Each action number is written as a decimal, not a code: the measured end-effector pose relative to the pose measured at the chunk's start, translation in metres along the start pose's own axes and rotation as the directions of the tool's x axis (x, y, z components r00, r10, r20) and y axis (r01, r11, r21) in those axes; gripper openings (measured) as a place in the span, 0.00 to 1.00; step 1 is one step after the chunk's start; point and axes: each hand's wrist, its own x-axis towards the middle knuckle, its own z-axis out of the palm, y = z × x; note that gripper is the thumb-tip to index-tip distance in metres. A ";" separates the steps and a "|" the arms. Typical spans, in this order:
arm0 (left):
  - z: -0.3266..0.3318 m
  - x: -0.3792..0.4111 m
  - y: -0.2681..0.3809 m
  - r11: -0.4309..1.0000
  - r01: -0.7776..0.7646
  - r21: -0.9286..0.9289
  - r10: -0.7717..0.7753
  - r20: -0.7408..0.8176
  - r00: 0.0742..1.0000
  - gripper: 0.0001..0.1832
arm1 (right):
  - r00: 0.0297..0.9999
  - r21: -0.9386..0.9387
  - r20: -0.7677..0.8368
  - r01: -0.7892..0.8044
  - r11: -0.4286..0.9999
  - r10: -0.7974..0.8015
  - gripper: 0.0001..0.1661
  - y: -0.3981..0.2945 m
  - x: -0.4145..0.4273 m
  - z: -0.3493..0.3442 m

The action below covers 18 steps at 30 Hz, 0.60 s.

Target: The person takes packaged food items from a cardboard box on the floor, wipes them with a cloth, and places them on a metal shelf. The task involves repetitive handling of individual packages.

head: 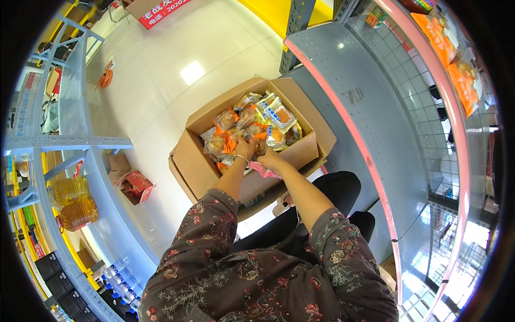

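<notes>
An open cardboard carton (pixel 217 173) stands before me, filled with individually wrapped baked goods. Deep in its near side, my left hand (pixel 246 149), with a bracelet at the wrist, has its fingers around a brown wrapped pastry (pixel 260 148). Close beside it, my right hand (pixel 270 158) is closed at the same pastry. A crumpled pink-and-white cloth or wrapper (pixel 264 170) hangs out from under the right hand, which seems to grip it. Orange-and-clear packets (pixel 226 120) lie left of the hands; white-and-yellow packets (pixel 281 115) lie to the right. My fingertips are partly hidden.
A grey metal shelf (pixel 350 92) with pink edging runs along the right, with orange snack bags (pixel 462 86) higher up. At left, a light-blue rack (pixel 108 201) stands near yellow oil jugs (pixel 76 203). A torn red box (pixel 136 187) sits on the tiled floor (pixel 161 80).
</notes>
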 end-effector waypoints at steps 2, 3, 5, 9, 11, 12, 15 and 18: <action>-0.001 -0.006 0.008 1.000 0.006 -0.006 -0.006 0.022 1.000 0.35 | 0.997 -0.070 -0.070 -0.037 0.997 0.033 0.28 -0.003 -0.003 -0.003; -0.002 -0.007 0.008 1.000 0.001 -0.009 0.000 0.029 1.000 0.37 | 0.992 -0.083 -0.125 -0.021 0.996 0.011 0.28 -0.001 -0.002 -0.003; -0.002 -0.011 0.009 1.000 -0.009 -0.008 0.009 0.043 0.999 0.39 | 0.978 -0.084 -0.202 0.033 0.996 -0.049 0.28 0.004 -0.002 -0.002; 0.006 -0.012 -0.008 0.942 0.038 -0.332 0.020 0.172 0.985 0.35 | 0.973 0.004 -0.213 0.096 0.995 -0.093 0.25 0.003 -0.008 -0.006; 0.010 0.002 -0.045 0.923 0.040 -0.383 0.024 0.160 0.987 0.30 | 0.980 0.048 -0.176 0.100 0.994 -0.090 0.23 -0.007 -0.015 -0.003; 0.010 -0.024 -0.011 0.825 0.151 -0.545 -0.042 0.208 0.977 0.23 | 0.974 0.108 -0.222 0.071 0.992 -0.045 0.22 0.004 -0.011 -0.009; 0.003 -0.049 0.002 0.572 0.154 -0.806 0.050 0.222 0.974 0.19 | 0.940 0.124 -0.331 0.134 0.983 -0.086 0.22 0.001 -0.021 -0.005; -0.008 -0.068 0.020 0.525 0.120 -0.842 0.117 0.211 0.970 0.17 | 0.972 0.191 -0.215 0.141 0.971 -0.098 0.24 -0.009 -0.044 -0.021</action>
